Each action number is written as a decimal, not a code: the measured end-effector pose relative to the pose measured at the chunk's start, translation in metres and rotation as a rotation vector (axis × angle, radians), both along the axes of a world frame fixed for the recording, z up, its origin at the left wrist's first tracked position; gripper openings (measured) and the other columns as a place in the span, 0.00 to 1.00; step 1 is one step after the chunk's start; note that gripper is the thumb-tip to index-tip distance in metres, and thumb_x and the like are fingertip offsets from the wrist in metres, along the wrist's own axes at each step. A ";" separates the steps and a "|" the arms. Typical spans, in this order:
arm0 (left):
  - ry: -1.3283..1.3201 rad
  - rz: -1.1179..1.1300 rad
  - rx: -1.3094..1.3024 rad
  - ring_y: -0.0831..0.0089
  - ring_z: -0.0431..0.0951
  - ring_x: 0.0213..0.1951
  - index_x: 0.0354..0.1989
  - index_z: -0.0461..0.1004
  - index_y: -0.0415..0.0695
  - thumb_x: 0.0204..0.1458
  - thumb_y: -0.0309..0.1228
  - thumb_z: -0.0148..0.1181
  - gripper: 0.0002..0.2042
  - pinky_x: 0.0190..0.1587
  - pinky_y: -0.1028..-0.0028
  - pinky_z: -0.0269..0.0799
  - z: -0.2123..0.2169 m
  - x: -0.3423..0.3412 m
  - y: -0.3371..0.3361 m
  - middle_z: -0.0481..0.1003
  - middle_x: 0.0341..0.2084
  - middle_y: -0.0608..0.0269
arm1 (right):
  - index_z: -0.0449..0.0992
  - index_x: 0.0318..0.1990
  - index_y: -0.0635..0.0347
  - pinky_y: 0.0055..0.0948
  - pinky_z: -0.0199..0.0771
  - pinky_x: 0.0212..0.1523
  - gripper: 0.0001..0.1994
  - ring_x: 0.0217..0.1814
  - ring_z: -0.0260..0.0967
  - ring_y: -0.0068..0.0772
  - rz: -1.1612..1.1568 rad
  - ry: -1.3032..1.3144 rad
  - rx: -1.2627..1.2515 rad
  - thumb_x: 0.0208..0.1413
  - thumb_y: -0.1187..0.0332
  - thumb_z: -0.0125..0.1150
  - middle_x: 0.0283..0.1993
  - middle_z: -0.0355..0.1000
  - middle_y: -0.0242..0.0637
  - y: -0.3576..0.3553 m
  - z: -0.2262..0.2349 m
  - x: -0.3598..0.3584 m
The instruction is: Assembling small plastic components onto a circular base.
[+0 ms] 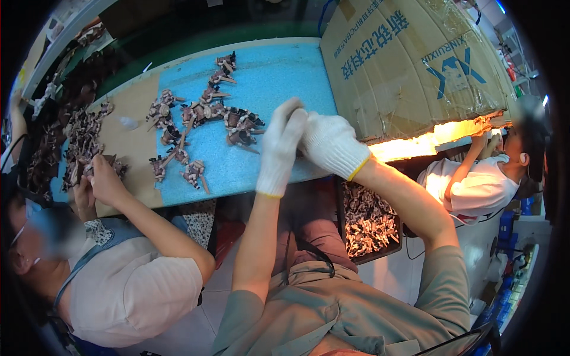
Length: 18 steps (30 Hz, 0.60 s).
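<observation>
Head view: gloved left hand (280, 151) and right hand (329, 144) fingers meet, grasp unclear, above parts-filled black tray (396, 244).

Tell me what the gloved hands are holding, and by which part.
It cannot be told: the left hand and right hand, both in white gloves, press together above the blue foam mat, hiding anything between them.

Small brown figurine parts (240, 127) lie scattered on the blue foam mat (279, 77), near the gloved hands.
</observation>
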<state>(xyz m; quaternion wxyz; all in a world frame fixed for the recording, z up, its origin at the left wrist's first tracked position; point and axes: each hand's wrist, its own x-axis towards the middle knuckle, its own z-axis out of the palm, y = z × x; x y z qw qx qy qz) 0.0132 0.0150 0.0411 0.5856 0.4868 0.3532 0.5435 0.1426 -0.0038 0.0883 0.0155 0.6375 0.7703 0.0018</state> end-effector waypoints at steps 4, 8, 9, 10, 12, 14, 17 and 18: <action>-0.062 -0.117 -0.110 0.72 0.79 0.46 0.53 0.79 0.33 0.67 0.37 0.60 0.17 0.54 0.72 0.74 -0.009 0.018 0.010 0.81 0.46 0.57 | 0.79 0.40 0.63 0.45 0.83 0.25 0.09 0.29 0.84 0.45 0.226 -0.176 0.073 0.57 0.67 0.61 0.36 0.80 0.46 -0.001 -0.018 0.007; 0.001 -0.036 0.026 0.74 0.79 0.44 0.51 0.80 0.34 0.66 0.36 0.59 0.16 0.51 0.72 0.75 -0.009 0.019 0.005 0.82 0.39 0.58 | 0.79 0.44 0.66 0.43 0.85 0.30 0.11 0.34 0.84 0.43 0.089 -0.086 0.059 0.57 0.69 0.61 0.36 0.80 0.46 -0.004 -0.018 0.002; 0.120 -0.037 0.007 0.74 0.79 0.43 0.51 0.80 0.35 0.67 0.36 0.59 0.16 0.50 0.71 0.75 -0.010 0.020 0.004 0.82 0.38 0.57 | 0.79 0.44 0.66 0.43 0.85 0.30 0.11 0.34 0.84 0.43 0.088 -0.085 0.089 0.57 0.69 0.61 0.36 0.80 0.46 -0.006 -0.020 0.000; 0.196 -0.023 -0.002 0.72 0.80 0.44 0.54 0.79 0.35 0.68 0.39 0.58 0.18 0.50 0.70 0.76 -0.016 0.023 0.007 0.82 0.39 0.52 | 0.78 0.47 0.66 0.43 0.85 0.33 0.12 0.35 0.84 0.45 0.063 0.044 0.090 0.58 0.69 0.61 0.38 0.79 0.47 -0.004 -0.022 0.002; 0.200 0.072 0.058 0.71 0.81 0.44 0.56 0.78 0.36 0.69 0.40 0.57 0.19 0.51 0.70 0.77 -0.022 0.023 0.009 0.82 0.40 0.50 | 0.75 0.53 0.60 0.45 0.85 0.38 0.13 0.39 0.83 0.53 0.005 0.107 0.062 0.63 0.69 0.58 0.46 0.76 0.50 -0.008 -0.031 0.003; 0.207 0.221 0.035 0.67 0.83 0.46 0.60 0.77 0.35 0.72 0.45 0.54 0.23 0.51 0.69 0.78 -0.017 0.020 -0.003 0.83 0.43 0.47 | 0.75 0.53 0.58 0.47 0.85 0.39 0.12 0.41 0.82 0.55 0.020 0.184 0.198 0.64 0.68 0.58 0.50 0.75 0.52 -0.007 -0.042 0.024; 0.004 0.012 -0.289 0.66 0.83 0.47 0.61 0.77 0.34 0.73 0.45 0.53 0.24 0.51 0.68 0.78 -0.006 -0.019 -0.033 0.83 0.45 0.50 | 0.73 0.55 0.56 0.52 0.83 0.41 0.14 0.45 0.80 0.58 -0.176 0.658 0.111 0.65 0.66 0.59 0.54 0.72 0.53 -0.018 -0.016 0.016; 0.011 0.011 -0.287 0.66 0.83 0.47 0.61 0.77 0.34 0.73 0.45 0.53 0.24 0.51 0.68 0.78 -0.007 -0.021 -0.033 0.83 0.45 0.50 | 0.72 0.56 0.57 0.51 0.83 0.42 0.14 0.45 0.80 0.58 -0.116 0.622 0.117 0.65 0.66 0.59 0.55 0.72 0.53 -0.022 -0.013 0.013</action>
